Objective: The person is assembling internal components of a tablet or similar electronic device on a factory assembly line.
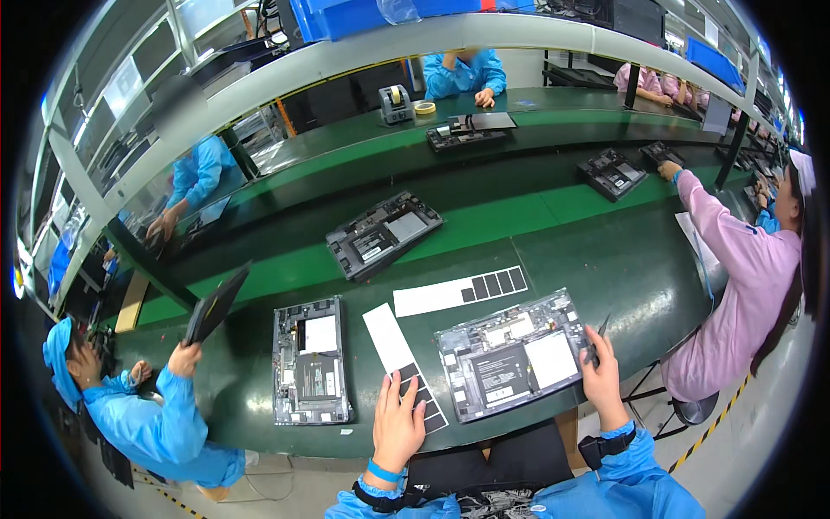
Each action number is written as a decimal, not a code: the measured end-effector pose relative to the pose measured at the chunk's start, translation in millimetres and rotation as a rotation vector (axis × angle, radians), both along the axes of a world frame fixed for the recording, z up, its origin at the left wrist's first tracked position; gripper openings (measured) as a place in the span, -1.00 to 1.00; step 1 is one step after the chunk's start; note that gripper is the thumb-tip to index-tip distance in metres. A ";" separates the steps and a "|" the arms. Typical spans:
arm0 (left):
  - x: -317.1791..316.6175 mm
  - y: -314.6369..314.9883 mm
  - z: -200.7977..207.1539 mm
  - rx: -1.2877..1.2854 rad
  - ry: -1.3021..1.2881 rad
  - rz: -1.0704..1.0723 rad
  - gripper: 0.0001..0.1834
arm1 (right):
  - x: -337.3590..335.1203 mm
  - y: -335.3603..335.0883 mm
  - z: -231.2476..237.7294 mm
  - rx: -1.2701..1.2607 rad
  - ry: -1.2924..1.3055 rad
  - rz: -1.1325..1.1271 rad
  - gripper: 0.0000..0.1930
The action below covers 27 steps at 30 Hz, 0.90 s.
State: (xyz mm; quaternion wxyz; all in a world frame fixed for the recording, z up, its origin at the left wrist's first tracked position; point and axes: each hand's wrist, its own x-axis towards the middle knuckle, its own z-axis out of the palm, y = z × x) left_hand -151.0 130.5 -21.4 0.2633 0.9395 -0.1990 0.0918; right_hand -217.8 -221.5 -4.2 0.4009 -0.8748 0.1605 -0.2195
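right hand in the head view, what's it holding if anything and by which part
The right hand holds a thin dark pointed tool by its rear part, pointed end left free.

No legible wording, white label [499,395] on the black battery [493,368] in the nearest open device [513,339], print too small to read

The right hand [603,374] grips dark tweezers [603,327], their tips pointing away from the body. Just left of that grip lies an opened laptop base [510,353], its pale rectangular plate [553,360] nearest the fingers and its black battery [498,377] farther left. Past the base, the left hand [398,428] rests spread fingers on a white strip with black rectangles [391,342]. A similar strip [458,291] lies farther out, left of the grip.
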 end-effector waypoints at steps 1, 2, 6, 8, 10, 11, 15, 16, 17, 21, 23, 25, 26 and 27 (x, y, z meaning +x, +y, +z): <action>0.5 0.0 5.2 -0.042 0.049 0.000 -0.52 | 1.7 0.6 -2.0 -0.086 0.016 -0.048 -0.61; 0.9 0.6 8.3 -0.040 0.052 0.004 -0.52 | 3.5 1.0 -3.7 -0.173 0.031 -0.096 -0.63; 20.9 -3.5 36.0 -0.122 0.139 -0.008 -0.62 | 31.6 -4.7 33.9 0.034 -0.178 0.052 -0.70; 42.3 -19.8 59.2 -0.119 0.092 -0.064 -0.66 | 60.4 2.5 54.4 0.283 -0.234 0.172 -0.67; 70.3 -40.9 72.2 -0.268 0.159 -0.182 -0.67 | 101.4 11.6 62.5 0.362 -0.121 0.287 -0.64; 87.4 -51.7 70.6 -0.228 0.168 -0.206 -0.65 | 127.4 20.9 62.0 0.481 -0.054 0.302 -0.65; 142.0 -93.7 41.8 -0.103 0.028 -0.279 -0.51 | 195.5 36.9 31.3 0.644 0.024 0.340 -0.76; 146.7 -98.3 37.6 -0.108 0.031 -0.273 -0.51 | 202.6 40.6 23.3 0.652 0.055 0.360 -0.79; 149.9 -101.7 31.4 -0.021 0.139 -0.268 -0.44 | 205.0 42.9 17.8 0.597 0.082 0.368 -0.80; 148.1 -107.7 28.0 0.105 0.241 -0.298 -0.29 | 200.4 44.9 15.4 0.444 0.122 0.284 -0.81; 143.8 -108.0 30.6 0.124 0.249 -0.305 -0.28 | 198.6 44.1 13.6 0.403 0.139 0.260 -0.81; 143.1 -107.0 31.1 0.114 0.193 -0.288 -0.26 | 198.7 45.2 14.1 0.432 0.077 0.261 -0.81; 143.8 -109.3 32.2 0.116 0.212 -0.291 -0.26 | 199.3 43.5 16.8 0.439 0.094 0.256 -0.81; 145.4 -110.2 33.7 0.118 0.200 -0.290 -0.26 | 200.4 43.4 20.1 0.474 0.102 0.256 -0.82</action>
